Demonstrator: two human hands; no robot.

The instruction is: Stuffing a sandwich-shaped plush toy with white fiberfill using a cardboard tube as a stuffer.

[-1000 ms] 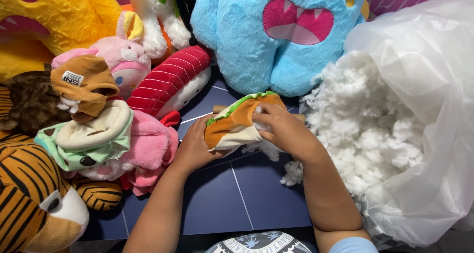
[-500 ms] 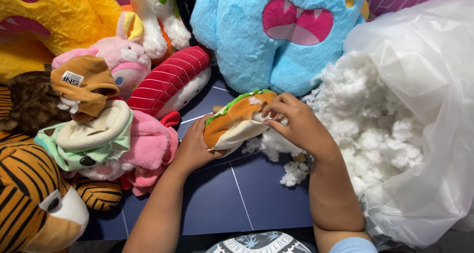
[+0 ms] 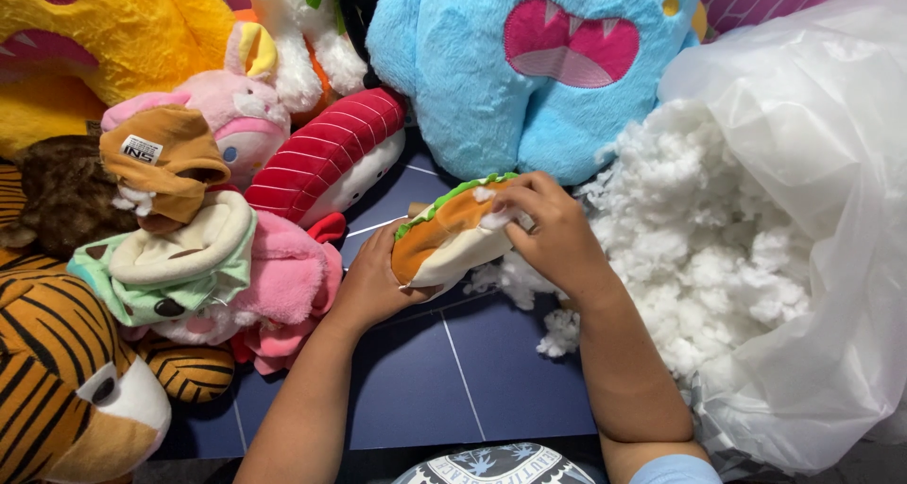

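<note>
Bare dark-blue tiled floor (image 3: 491, 371) between forearms, the only open room; plush piles left, stuffing bag (image 3: 812, 257) right. Left hand (image 3: 373, 281) closed around burger-shaped plush (image 3: 449, 234) from below; right hand (image 3: 553, 234) curled over its top, fingers pinching white fibrefill (image 3: 699, 248). Tan bun, green trim. Long axis rises rightward toward blue monster plush (image 3: 491, 78).

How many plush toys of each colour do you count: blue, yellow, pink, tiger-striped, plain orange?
Blue furry monster plush toy: 1
Yellow furry plush toy: 1
Pink plush toys: 2
Orange-and-black striped tiger plush toy: 1
Orange sandwich-shaped plush toy, in left hand and right hand: 1
Total: 6
</note>
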